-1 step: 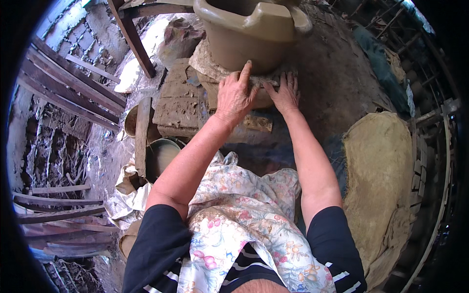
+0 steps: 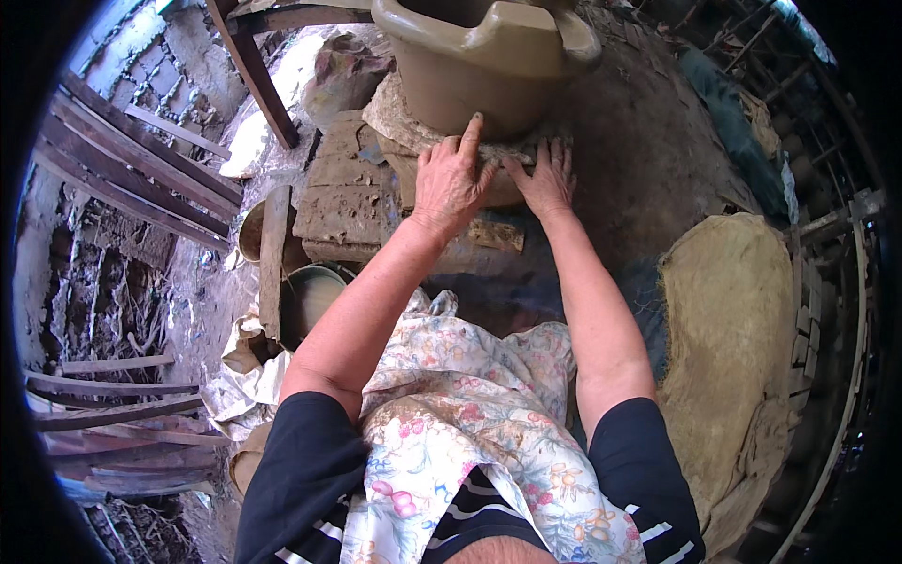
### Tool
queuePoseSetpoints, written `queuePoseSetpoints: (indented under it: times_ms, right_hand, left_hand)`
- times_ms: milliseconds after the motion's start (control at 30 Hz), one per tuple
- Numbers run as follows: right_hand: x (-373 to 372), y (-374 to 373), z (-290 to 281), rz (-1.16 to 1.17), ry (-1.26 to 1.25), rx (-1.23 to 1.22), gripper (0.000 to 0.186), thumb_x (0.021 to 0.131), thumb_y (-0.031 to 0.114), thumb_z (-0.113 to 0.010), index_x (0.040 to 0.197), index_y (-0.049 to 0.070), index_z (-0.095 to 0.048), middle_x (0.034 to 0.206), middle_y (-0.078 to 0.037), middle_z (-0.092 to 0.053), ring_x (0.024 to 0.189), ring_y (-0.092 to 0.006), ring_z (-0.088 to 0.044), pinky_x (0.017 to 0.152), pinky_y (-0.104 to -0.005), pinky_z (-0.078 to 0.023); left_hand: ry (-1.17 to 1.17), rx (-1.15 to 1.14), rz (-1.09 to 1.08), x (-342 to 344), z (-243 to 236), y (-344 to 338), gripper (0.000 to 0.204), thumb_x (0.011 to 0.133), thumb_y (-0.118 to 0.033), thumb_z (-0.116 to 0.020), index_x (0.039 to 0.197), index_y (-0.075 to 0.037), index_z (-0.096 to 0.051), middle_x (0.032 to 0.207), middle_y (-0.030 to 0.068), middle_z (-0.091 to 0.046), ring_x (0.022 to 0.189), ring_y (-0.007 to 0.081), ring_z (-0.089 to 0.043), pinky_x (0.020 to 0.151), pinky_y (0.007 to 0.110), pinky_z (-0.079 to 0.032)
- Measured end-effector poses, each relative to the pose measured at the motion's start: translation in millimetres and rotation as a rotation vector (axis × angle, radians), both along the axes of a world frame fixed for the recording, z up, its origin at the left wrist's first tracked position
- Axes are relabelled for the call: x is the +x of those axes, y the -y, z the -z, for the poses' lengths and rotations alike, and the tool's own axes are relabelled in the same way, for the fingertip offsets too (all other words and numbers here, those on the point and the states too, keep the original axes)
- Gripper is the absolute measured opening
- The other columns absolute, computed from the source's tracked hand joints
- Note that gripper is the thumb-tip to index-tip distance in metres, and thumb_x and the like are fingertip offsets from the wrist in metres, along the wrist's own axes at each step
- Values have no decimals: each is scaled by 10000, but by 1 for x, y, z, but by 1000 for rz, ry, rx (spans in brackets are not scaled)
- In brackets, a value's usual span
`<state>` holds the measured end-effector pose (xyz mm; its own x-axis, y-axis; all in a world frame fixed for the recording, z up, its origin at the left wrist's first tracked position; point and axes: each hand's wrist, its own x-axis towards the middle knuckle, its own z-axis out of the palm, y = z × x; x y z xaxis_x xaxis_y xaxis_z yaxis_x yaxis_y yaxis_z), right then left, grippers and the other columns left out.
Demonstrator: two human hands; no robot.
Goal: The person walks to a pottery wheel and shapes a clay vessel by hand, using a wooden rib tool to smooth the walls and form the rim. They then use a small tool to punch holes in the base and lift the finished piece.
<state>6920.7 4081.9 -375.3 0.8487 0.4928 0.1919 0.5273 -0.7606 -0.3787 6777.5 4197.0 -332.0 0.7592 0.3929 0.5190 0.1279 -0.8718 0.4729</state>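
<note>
A large wet-looking clay pot [image 2: 470,75], brownish-grey with a thick, notched rim, stands upright at the top of the view. Beneath it lies a clay-smeared cloth [image 2: 399,117] over a block-like support [image 2: 498,193]. My left hand [image 2: 451,183] rests at the near edge of the cloth; its index finger stretches up to the pot's lower wall, while the other fingers are bent and partly hidden. Just to the right, my right hand [image 2: 547,180] lies on the cloth edge with fingers and thumb apart. Neither hand visibly lifts anything.
Clay-crusted blocks [image 2: 338,211] sit left of the support, near a wooden plank [image 2: 273,263] and a round basin [image 2: 315,296]. A dark wooden table leg [image 2: 258,80] rises at upper left. A yellowish sack [image 2: 728,348] lies on the right. A floral apron [image 2: 470,404] covers my lap.
</note>
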Motion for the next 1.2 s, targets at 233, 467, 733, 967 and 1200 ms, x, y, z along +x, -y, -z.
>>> queuePoseSetpoints:
  times_ms: [233,467,733,967,1200]
  right_hand:
    - [-24,-12,5,104,75,10,918,753,711,-482,1392,71,-326,1492,-150,-190,1379,-343,-119,1034,-604,-207]
    - [-34,-14,2,133,50,111,761,780,610,-545,1390,192,-366,1481,-135,-230,1373,-351,-133,1022,-613,-216]
    - [-31,-14,8,56,120,239,603,764,588,-582,1275,274,-517,1443,-144,-315,1362,-371,-157,1015,-621,-221]
    - [-26,-12,15,41,129,241,601,759,576,-600,1271,270,-522,1436,-138,-328,1354,-378,-169,1010,-597,-247]
    - [-34,-14,15,53,184,243,600,759,573,-594,1271,269,-518,1424,-163,-327,1345,-404,-169,987,-638,-237]
  left_hand:
    - [-100,61,-32,0,3,-10,722,836,-338,-597,1426,-100,-255,1021,156,-568,1008,316,-519,915,431,-344]
    - [-165,105,-64,2,0,-10,750,824,-343,-608,1429,-90,-244,1022,141,-565,1012,299,-518,906,438,-345]
    - [-265,139,-123,7,-9,-4,695,816,-253,-577,1415,-80,-269,1024,108,-564,1014,278,-525,838,453,-380]
    - [-378,162,-186,8,-22,-5,671,771,-146,-548,1397,-144,-306,996,125,-595,1001,273,-562,813,464,-413]
    - [-555,-434,200,68,-20,-47,429,756,-116,-596,1174,-48,-529,743,194,-656,661,277,-661,579,333,-523]
